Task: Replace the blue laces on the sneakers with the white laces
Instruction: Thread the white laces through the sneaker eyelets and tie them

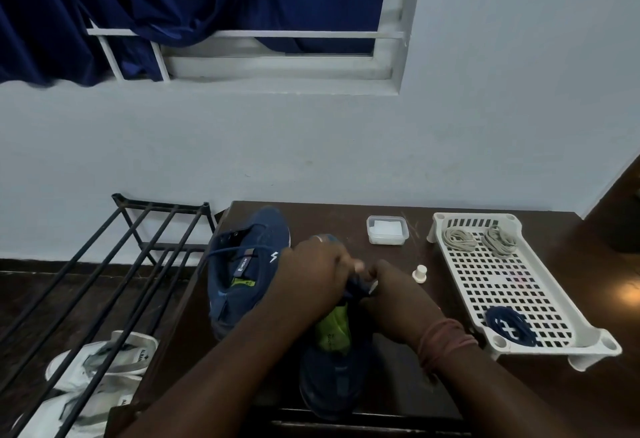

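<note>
A dark brown bench (398, 361) stands against a pale wall. To its left is a black metal shoe rack (114, 264), with a pair of white sneakers (93, 375) on the floor beneath its bars.

Two navy sneakers sit on the bench. The far sneaker (242, 271) lies at the left with a blue lace (225, 253) threaded loosely across its top eyelets. The near sneaker (329, 378) points away from the person, its green insole showing between the forearms.

At the right lies a white perforated tray (519, 285). Two bundles of white laces (479, 239) rest at its far end, and a coiled blue lace (508, 327) at its near end. It appears to be one already removed.

The left hand (311, 271) and right hand (394, 293) meet over the near sneaker's tongue, fingers curled, pinching dark material there. Whether that is lace or tongue cannot be told, as the hands hide the eyelets.

A small lidded plastic box (387, 230) sits near the bench's far edge, and a little white peg (420, 274) stands just beside the right hand.

Risks, as judgement: the near sneaker's heel sits at the bench's front edge, so a hard tug could drag it off. The right wrist could knock the peg over. The white laces are well apart from the hands and need a reach across it.
</note>
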A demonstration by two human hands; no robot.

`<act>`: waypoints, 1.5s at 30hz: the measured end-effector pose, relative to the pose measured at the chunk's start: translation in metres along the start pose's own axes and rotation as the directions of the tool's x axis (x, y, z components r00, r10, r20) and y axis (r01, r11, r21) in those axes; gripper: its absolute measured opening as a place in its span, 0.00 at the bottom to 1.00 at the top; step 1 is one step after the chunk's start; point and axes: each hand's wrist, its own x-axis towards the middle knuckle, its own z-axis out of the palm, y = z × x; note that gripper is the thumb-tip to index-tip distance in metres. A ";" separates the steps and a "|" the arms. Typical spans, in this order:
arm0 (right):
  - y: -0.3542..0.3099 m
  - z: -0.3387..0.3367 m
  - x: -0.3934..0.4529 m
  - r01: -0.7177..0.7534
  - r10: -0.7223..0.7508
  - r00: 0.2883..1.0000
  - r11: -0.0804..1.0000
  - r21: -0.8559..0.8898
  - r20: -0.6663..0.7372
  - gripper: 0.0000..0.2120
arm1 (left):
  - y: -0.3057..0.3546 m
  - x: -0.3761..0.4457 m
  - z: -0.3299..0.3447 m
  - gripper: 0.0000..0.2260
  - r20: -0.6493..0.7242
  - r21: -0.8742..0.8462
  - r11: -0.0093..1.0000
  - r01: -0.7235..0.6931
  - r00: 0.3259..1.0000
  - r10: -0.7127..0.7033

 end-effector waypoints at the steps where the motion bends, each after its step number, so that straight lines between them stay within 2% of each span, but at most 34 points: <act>1: -0.001 -0.001 0.000 -0.003 0.003 1.000 1.000 -0.003 0.002 0.13 | 0.003 -0.001 -0.003 0.14 -0.018 -0.247 0.967 0.069 0.997 -0.075; 2: -0.001 -0.001 0.000 -0.001 0.001 1.000 1.000 -0.001 0.000 0.12 | 0.004 -0.001 -0.009 0.14 -0.013 -0.471 0.874 0.120 0.990 -0.143; 4: -0.002 0.000 -0.001 -0.002 0.002 1.000 1.000 0.000 0.003 0.13 | 0.005 0.000 -0.022 0.13 0.007 -0.736 0.652 0.181 0.965 -0.261; 6: -0.005 -0.001 -0.003 0.000 0.000 1.000 1.000 -0.019 0.001 0.14 | 0.003 0.003 -0.029 0.11 0.100 -0.890 0.396 0.227 0.943 -0.316; 8: -0.009 0.000 -0.006 0.026 -0.026 1.000 0.999 -0.043 -0.003 0.17 | 0.001 0.006 -0.029 0.10 0.240 -0.951 0.132 0.281 0.935 -0.262; 9: -0.011 0.001 -0.009 0.039 -0.039 0.999 0.998 -0.050 -0.005 0.19 | -0.002 0.006 -0.028 0.12 0.295 -0.946 0.073 0.317 0.931 -0.215; 10: -0.014 0.001 -0.011 0.051 -0.052 0.999 0.997 -0.051 -0.012 0.21 | -0.005 0.006 -0.026 0.15 0.336 -0.932 0.077 0.353 0.926 -0.173; 11: -0.018 0.001 -0.014 0.062 -0.064 0.997 0.997 -0.048 -0.031 0.23 | -0.009 0.007 -0.026 0.18 0.362 -0.912 0.144 0.384 0.919 -0.158; 13: -0.027 0.000 -0.019 0.116 -0.121 0.985 0.992 -0.048 -0.123 0.24 | -0.018 0.007 -0.029 0.19 0.349 -0.832 0.369 0.414 0.908 -0.231; 15: -0.035 0.001 -0.021 0.245 -0.254 0.939 0.967 -0.069 -0.231 0.20 | -0.028 0.005 -0.031 0.14 0.267 -0.709 0.557 0.432 0.896 -0.354; 17: -0.041 0.004 -0.018 0.386 -0.385 0.891 0.921 -0.046 -0.240 0.15 | -0.038 0.001 -0.030 0.06 0.265 -0.543 0.694 0.473 0.881 -0.393; 18: -0.043 0.006 -0.015 0.436 -0.432 0.875 0.899 -0.033 -0.220 0.14 | -0.040 -0.002 -0.029 0.03 0.323 -0.456 0.739 0.496 0.866 -0.382; 20: -0.045 0.011 -0.009 0.476 -0.478 0.862 0.878 -0.052 -0.170 0.11 | -0.039 -0.010 -0.028 0.06 0.454 -0.304 0.796 0.524 0.814 -0.363; 22: -0.042 0.011 -0.002 0.454 -0.455 0.881 0.890 -0.046 -0.131 0.08 | -0.036 -0.014 -0.023 0.09 0.477 -0.216 0.839 0.500 0.803 -0.356; 25: -0.033 0.001 0.001 0.402 -0.401 0.915 0.916 0.004 -0.052 0.09 | -0.034 -0.013 -0.015 0.12 0.430 -0.219 0.842 0.493 0.824 -0.370; 28: -0.028 -0.007 0.001 0.378 -0.378 0.926 0.924 -0.050 0.019 0.12 | -0.035 -0.009 -0.012 0.09 0.393 -0.270 0.825 0.496 0.839 -0.376; 30: -0.033 -0.009 0.000 0.376 -0.365 0.926 0.916 -0.139 0.099 0.13 | -0.038 -0.008 -0.011 0.08 0.360 -0.243 0.835 0.495 0.845 -0.396; 33: -0.042 -0.005 -0.001 0.393 -0.340 0.918 0.848 -0.355 0.204 0.15 | -0.041 -0.007 -0.007 0.07 0.373 -0.248 0.805 0.540 0.820 -0.435; 36: -0.048 0.002 -0.006 0.395 -0.324 0.919 0.775 -0.494 0.225 0.14 | -0.041 -0.004 -0.006 0.02 0.417 -0.290 0.768 0.571 0.798 -0.436; 38: -0.049 0.008 -0.010 0.364 -0.300 0.931 0.782 -0.506 0.206 0.12 | -0.041 -0.003 -0.006 0.06 0.426 -0.323 0.745 0.584 0.792 -0.437; 42: -0.045 0.021 -0.014 0.333 -0.301 0.943 0.827 -0.454 0.142 0.12 | -0.042 -0.003 -0.006 0.04 0.454 -0.361 0.695 0.622 0.768 -0.452; 43: -0.043 0.020 -0.013 0.341 -0.312 0.940 0.859 -0.382 0.138 0.14 | -0.043 -0.003 -0.006 0.02 0.458 -0.367 0.678 0.637 0.758 -0.465; 44: -0.042 0.017 -0.012 0.362 -0.338 0.931 0.902 -0.235 0.137 0.17 | -0.043 -0.002 -0.007 0.01 0.455 -0.377 0.659 0.651 0.750 -0.480; 45: -0.043 0.012 -0.012 0.376 -0.370 0.923 0.926 -0.032 0.107 0.21 | -0.045 -0.003 -0.006 0.04 0.457 -0.393 0.631 0.668 0.738 -0.497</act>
